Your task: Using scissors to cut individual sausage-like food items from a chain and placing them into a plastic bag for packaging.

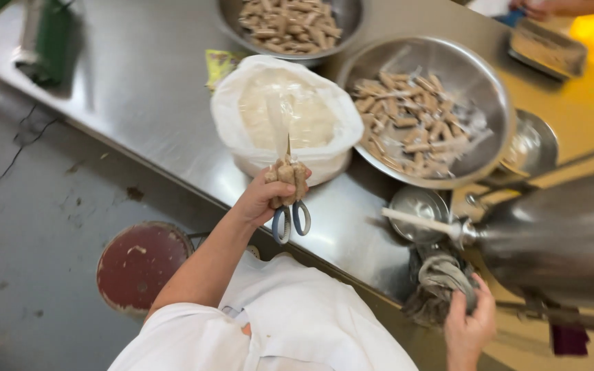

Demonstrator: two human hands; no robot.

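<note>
At frame centre the left hand [269, 196] has its fingers closed round sausage pieces [289, 173] and grey-handled scissors [291, 214], two bowls [426, 110] already hold cut pieces, and the right hand [469, 323] clutches a rag [438, 285] lower right.

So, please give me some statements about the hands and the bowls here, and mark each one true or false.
1. The left hand holds scissors and small brown rolls. True.
2. The right hand grips a knife. False: it grips a grey cloth.
3. The big steel bowl is empty. False: it holds brown rolls.
4. A white bag stands on the steel table. True.
</note>
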